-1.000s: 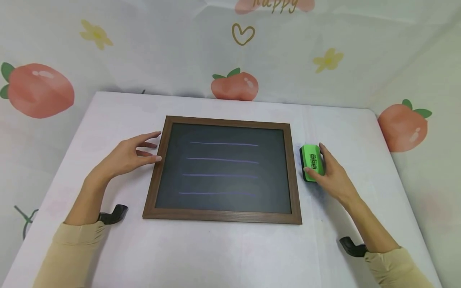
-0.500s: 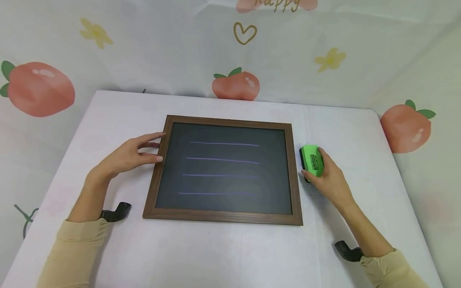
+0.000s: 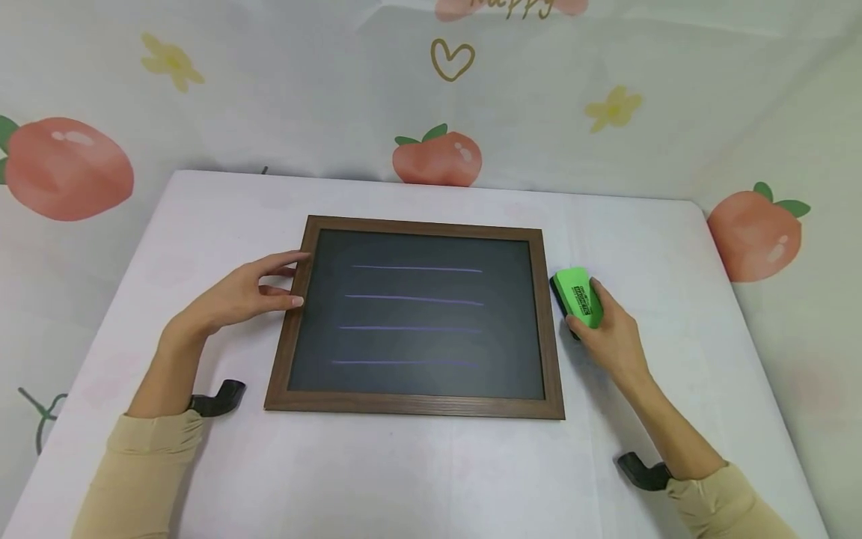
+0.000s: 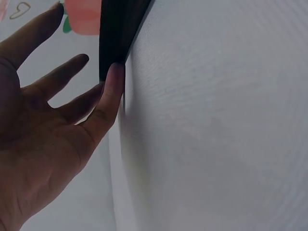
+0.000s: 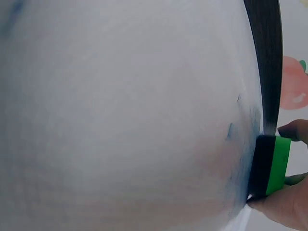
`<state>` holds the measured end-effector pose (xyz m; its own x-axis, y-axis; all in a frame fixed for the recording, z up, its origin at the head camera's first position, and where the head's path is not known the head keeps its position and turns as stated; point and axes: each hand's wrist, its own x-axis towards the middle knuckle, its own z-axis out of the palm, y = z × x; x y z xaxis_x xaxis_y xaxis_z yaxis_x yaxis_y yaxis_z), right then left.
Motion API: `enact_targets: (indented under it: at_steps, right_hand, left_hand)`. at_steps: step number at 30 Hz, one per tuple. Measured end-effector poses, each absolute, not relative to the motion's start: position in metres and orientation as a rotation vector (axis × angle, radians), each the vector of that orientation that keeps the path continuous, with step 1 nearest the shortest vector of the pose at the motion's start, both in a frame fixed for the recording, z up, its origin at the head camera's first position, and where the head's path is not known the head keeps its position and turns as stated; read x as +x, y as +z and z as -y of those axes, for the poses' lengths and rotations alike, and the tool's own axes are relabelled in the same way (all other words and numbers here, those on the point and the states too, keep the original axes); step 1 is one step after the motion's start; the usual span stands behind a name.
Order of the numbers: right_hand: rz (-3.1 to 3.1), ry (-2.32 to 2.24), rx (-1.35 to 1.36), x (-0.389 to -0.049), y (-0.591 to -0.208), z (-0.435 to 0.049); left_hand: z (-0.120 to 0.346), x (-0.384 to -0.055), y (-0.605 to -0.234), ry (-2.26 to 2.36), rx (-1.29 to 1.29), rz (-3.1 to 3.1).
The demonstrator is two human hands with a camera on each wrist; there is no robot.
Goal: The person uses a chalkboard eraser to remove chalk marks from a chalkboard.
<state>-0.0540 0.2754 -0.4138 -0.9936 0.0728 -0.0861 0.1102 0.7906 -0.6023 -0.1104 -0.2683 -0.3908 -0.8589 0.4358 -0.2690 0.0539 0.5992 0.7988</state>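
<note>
A small blackboard (image 3: 417, 314) in a brown wooden frame lies on the table, with several purple chalk-like lines (image 3: 414, 299) across it. My left hand (image 3: 232, 298) is at its left side, fingers spread and fairly straight, fingertips touching the frame. In the left wrist view a fingertip (image 4: 115, 74) presses against the dark frame edge (image 4: 118, 38). Just right of the board, my right hand (image 3: 616, 337) pinches a green board eraser (image 3: 576, 296) between thumb and fingers. The eraser is slightly tilted, its black felt side (image 5: 262, 166) facing down and left.
The white table (image 3: 417, 479) has faint smudges and reaches back to a hanging cloth (image 3: 323, 97) printed with peaches and flowers. Black camera mounts stick out at the left wrist (image 3: 218, 398) and right wrist (image 3: 643, 471).
My right hand has tightened round the eraser and shifted it slightly left toward the frame, turning and tilting it a little. My left fingertips have moved slightly right, onto the frame.
</note>
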Motion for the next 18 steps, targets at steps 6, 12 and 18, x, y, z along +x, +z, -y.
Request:
enact_targets:
  at_steps: [6, 12, 18]
  right_hand:
    - [-2.917, -1.137, 0.163, -0.053, -0.408, -0.277]
    - [-2.907, -1.217, 0.142, -0.057, -0.404, -0.278]
    - [-2.878, -1.243, 0.102, -0.06, -0.401, -0.276]
  left_hand:
    - [0.269, -0.109, -0.39, 1.145, 0.379, -2.384]
    - [0.272, -0.108, -0.389, 1.111, 0.376, -2.374]
    - [0.275, -0.109, -0.39, 1.104, 0.373, -2.398]
